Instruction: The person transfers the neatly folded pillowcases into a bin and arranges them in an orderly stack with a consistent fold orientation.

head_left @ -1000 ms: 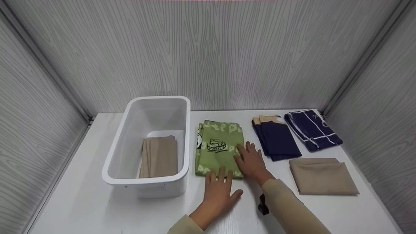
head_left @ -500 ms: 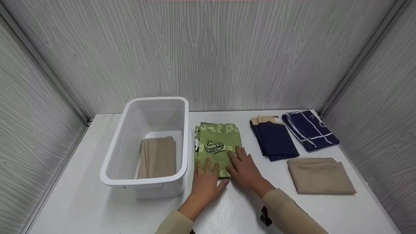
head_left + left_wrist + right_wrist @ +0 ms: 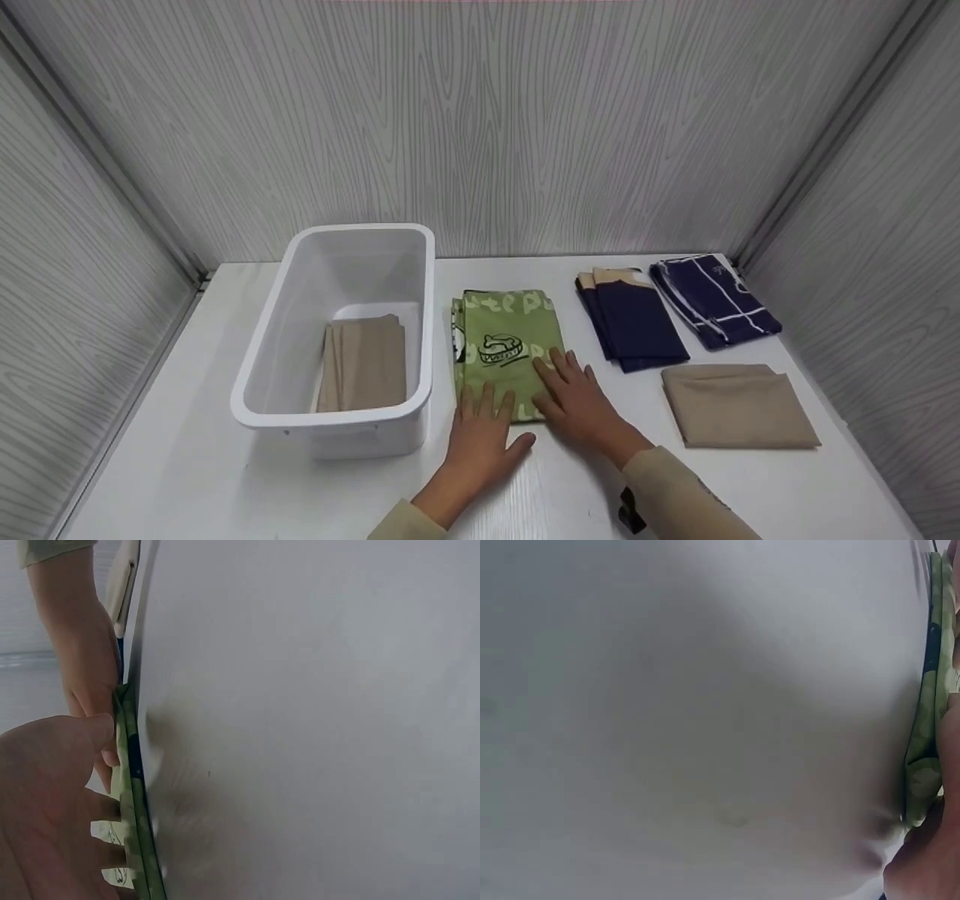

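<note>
A folded green cloth (image 3: 499, 322) with pale lettering and a black line drawing lies flat just right of the white bin. My left hand (image 3: 480, 442) rests its spread, straight fingers on the cloth's near edge, thumb pointing off to the right. Across the right edge lie the fingers of my right hand (image 3: 581, 405), also extended. In the left wrist view the layered green fold (image 3: 135, 817) shows edge-on, with the left fingertips on top of it. The right wrist view has the same cloth's folded edge (image 3: 926, 720) beside the right hand.
A white plastic bin (image 3: 247, 367) stands at left with folded beige cloth (image 3: 367, 364) inside. To the right lie a navy-and-tan folded cloth (image 3: 641, 322), a navy cloth with white lines (image 3: 716, 300) and a beige cloth (image 3: 739, 409). Wood-grain panels (image 3: 465, 127) wall the white table (image 3: 187, 480).
The green cloth slid left and nearer under both hands, then back slightly right and nearer. Both hands stayed on it throughout. The bin and other cloths stayed in place.
</note>
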The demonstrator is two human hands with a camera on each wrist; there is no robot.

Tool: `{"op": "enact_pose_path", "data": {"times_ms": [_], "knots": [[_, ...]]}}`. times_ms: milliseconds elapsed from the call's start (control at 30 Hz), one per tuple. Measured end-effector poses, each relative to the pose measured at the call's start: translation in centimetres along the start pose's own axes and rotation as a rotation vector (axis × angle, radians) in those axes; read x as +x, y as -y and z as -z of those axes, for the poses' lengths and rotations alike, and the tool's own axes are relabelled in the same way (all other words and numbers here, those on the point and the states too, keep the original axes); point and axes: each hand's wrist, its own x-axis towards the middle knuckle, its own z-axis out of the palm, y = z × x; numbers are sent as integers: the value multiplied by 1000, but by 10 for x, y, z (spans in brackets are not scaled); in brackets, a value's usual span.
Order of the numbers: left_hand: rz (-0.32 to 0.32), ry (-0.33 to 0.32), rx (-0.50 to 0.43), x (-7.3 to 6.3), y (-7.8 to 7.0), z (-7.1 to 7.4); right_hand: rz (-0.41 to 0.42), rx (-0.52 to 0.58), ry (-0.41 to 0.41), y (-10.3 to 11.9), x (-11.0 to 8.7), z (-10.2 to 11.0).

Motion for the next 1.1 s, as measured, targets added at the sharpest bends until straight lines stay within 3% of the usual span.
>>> {"op": "enact_pose_path", "data": {"times_ms": [667,900,1100], "knots": [[-67,28,-11,-9,-16,-4,1,-17,-24,-15,-37,5],[-74,37,-45,-15,-18,-1,18,-18,-59,-16,-43,6],[-78,11,-109,-16,-14,3,-5,-3,-38,-11,-46,9]]}}
